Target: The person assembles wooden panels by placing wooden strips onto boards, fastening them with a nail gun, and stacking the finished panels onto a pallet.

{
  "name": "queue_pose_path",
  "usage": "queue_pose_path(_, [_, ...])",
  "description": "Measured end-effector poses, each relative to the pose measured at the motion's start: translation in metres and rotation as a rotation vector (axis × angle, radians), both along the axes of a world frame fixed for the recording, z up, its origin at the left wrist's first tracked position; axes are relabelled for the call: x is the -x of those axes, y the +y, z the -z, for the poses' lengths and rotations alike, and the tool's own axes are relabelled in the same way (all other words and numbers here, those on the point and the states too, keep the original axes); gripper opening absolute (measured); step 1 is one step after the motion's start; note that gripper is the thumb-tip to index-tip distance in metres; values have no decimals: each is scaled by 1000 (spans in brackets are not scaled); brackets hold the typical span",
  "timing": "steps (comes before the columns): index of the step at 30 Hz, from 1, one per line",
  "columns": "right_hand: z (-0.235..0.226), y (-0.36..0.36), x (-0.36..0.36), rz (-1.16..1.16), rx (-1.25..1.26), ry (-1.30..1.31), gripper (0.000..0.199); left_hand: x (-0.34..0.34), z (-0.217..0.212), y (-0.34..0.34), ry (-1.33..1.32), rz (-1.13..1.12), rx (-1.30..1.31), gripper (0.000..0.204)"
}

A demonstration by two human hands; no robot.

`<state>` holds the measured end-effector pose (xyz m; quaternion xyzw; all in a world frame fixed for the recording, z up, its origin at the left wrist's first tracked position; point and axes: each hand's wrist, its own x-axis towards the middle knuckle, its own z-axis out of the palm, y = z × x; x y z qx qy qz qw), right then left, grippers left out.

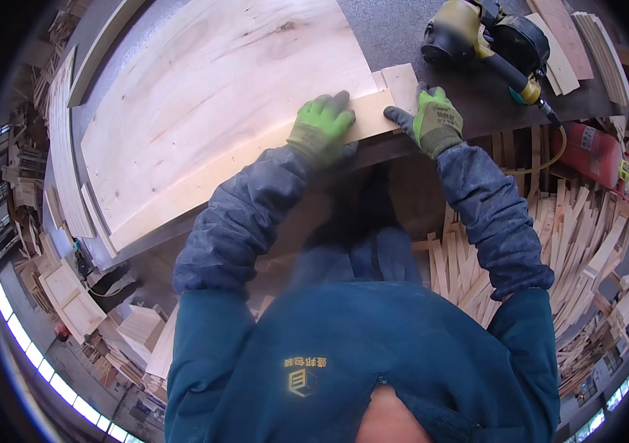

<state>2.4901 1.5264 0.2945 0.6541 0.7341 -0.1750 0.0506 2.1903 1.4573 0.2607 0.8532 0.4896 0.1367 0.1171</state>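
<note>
A large pale plywood sheet lies flat on a dark workbench and serves as the landmark here. Along the sheet's near edge runs a long narrow wooden strip, lying flat and flush with that edge, its right end reaching the sheet's near right corner. Below and to the right of the sheet, off the bench, a heap of thin wooden slats lies scattered on the floor. To the right of the sheet, on the bare bench top, rests a yellow and black nail gun with a hose leading away from it. Just beside the sheet's right corner sits a small wooden block, touching the strip's end. The left hand, in a green and grey work glove, presses flat on the strip near its right end, fingers spread over the wood. The right hand, gloved the same way, sits at the strip's right tip, fingers curled around the end where it meets the block. Both sleeves are dark blue and padded.
</note>
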Motion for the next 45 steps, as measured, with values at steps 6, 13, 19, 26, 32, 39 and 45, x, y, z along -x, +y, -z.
queue_pose_path(6, [3,-6,-5,-14,-23,-12,116,0,-6,10,-91,49,31,70])
queue_pose_path(13, [-1,-14,-8,-13,-3,-24,120,-5,-17,8,-164,52,49,63])
queue_pose_path(19, [-42,5,-35,-138,5,131,96,3,-1,-1,-175,53,-7,67])
queue_pose_path(26, [-51,75,-152,-293,-407,-361,107,-5,-2,-5,-187,47,-13,68])
queue_pose_path(32, [1,108,-162,-160,-294,-450,114,-4,4,-8,-214,74,41,66])
queue_pose_path(39, [4,145,-155,-184,-325,-438,109,-3,8,3,-150,60,-61,67])
queue_pose_path(45, [-1,155,-156,-188,-423,-397,74,-15,9,8,-151,52,-55,66])
